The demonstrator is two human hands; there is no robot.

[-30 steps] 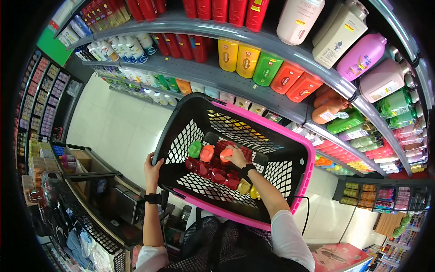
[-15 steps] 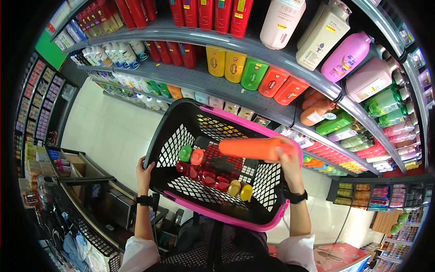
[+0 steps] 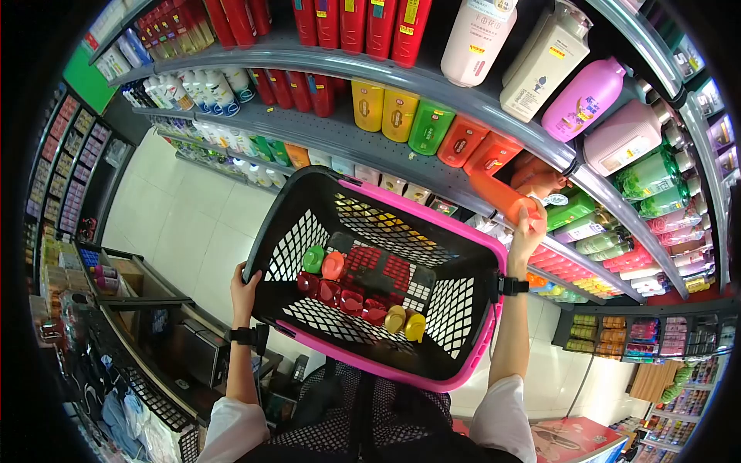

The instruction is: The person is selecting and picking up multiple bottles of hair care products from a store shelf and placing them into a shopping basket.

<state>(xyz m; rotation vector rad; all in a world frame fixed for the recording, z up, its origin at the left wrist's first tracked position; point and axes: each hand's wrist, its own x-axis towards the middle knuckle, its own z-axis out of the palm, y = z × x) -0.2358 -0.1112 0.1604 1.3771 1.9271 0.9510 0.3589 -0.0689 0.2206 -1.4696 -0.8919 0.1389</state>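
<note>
Beside a curved bank of grey metal shelving (image 3: 305, 127), over a pale tiled floor (image 3: 185, 193), hangs a deep black plastic basket with a bright pink rim (image 3: 421, 212). A flat green panel (image 3: 89, 81) stands at the far left; a red printed carton (image 3: 577, 441) lies at the lower right.

The left hand (image 3: 245, 289) is curled around the basket's left end. The right hand (image 3: 526, 231) has its fingers closed on the cap end of an orange plastic bottle (image 3: 498, 194), its other end at the middle shelf's edge, next to matching orange bottles (image 3: 463, 140).

Tall red bottles (image 3: 351, 27) on the upper shelf carry large letters, among them an S, and small yellow stickers. A pale pink pump bottle (image 3: 475, 42) bears Chinese characters too small to read surely.

Whether the held bottle touches the shelf cannot be told. Inside the basket, mostly the caps of green, orange, dark red and yellow bottles show. Dark, rounded borders cut off the outer shelves.
</note>
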